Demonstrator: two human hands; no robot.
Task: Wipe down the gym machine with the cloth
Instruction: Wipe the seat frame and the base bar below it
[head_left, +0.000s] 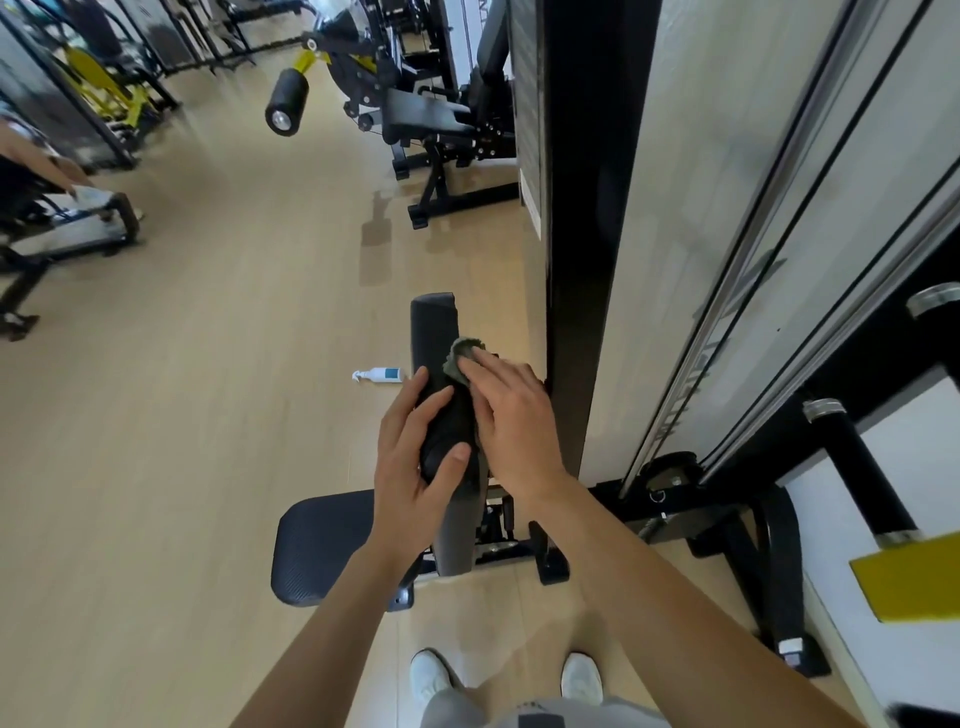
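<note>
From up here I'm looking down the gym machine (457, 530), which stands at the middle of the scene with its black column (587, 260) just to the right. Its back pad (434, 332) runs away from me towards the far side, and the seat (322, 545) juts out to the near left.

My left hand (415, 441) wraps over the near end of the back pad, fingers curled round its left edge and thumb on the right, clamped on the pad itself. My right hand (511, 415) lies flat with straight fingers, pressing the cloth (460, 358) onto the pad's right side. The cloth is a small green rag, bunched, and it pokes out beyond the fingertips on the far side.

I judge the cloth to be light and limp. It will crumple under any push, so a flat palm spread over most of it suits better than a pinch at one corner. The pad looks firm and smooth-skinned, likely slick if wet, and the machine looks heavy enough not to shift. Gripping the pad's edge is the sensible place to steady against.

A white spray bottle (382, 375) lies on the floor (208, 415) just left of the pad
</note>
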